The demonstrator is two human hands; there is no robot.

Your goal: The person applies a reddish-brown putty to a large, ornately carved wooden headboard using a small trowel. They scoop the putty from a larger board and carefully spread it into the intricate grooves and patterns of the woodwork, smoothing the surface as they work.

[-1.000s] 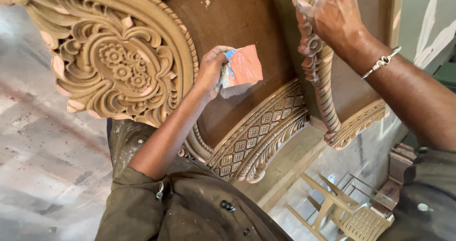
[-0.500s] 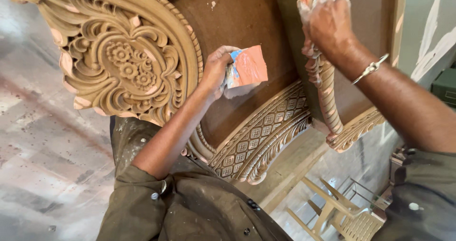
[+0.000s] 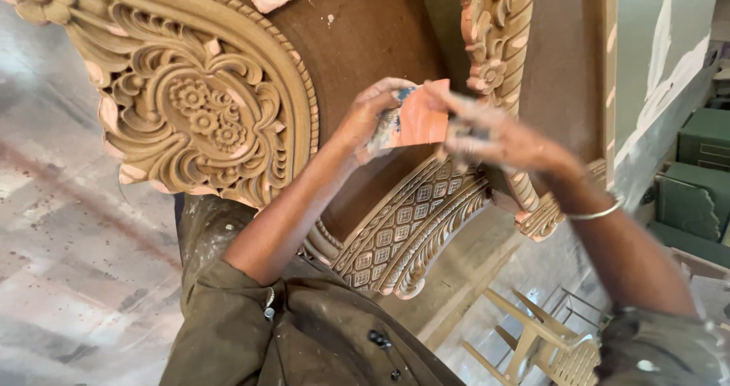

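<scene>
My left hand (image 3: 366,120) holds a small pink-orange sheet of sandpaper (image 3: 419,120) in front of a large carved wooden piece (image 3: 199,112). My right hand (image 3: 502,139), blurred with motion, meets the sheet at its right edge and its fingers touch it. Both hands are dusty. A thin metal bangle (image 3: 597,212) sits on my right wrist. Behind the hands is a smooth brown panel (image 3: 365,44) framed by a floral scroll carving on the left and a carved column (image 3: 494,28) on the right.
A lattice-patterned carved band (image 3: 414,222) curves below the hands. A light wooden chair (image 3: 544,340) stands on the floor at lower right. Green boxes (image 3: 696,173) are stacked at the right edge. Mottled grey floor (image 3: 68,272) lies to the left.
My right hand has left the carved column at upper right and come down to the sandpaper in my left hand. The view has shifted closer.
</scene>
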